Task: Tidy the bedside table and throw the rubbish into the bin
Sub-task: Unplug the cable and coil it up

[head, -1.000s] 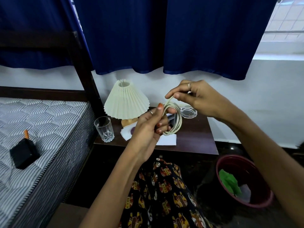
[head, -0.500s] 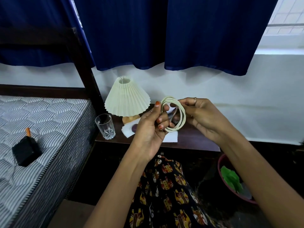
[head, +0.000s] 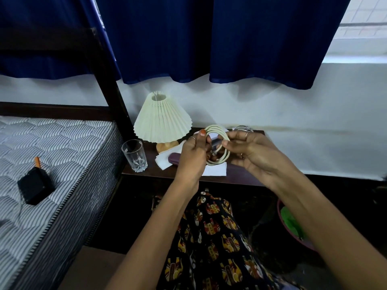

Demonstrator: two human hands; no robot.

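Both hands grasp the coiled cream cable [head: 217, 147] above the bedside table [head: 240, 174]: left hand [head: 193, 155] and right hand [head: 254, 152] pinch opposite sides, the coil's long axis upright

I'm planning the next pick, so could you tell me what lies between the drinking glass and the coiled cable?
In the head view, the lamp, white paper and a purple case lie between the glass and the cable.

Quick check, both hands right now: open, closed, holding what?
Left hand: closed, pinching the coiled cream cable on its left side.
Right hand: closed, pinching the same coil on its right side.
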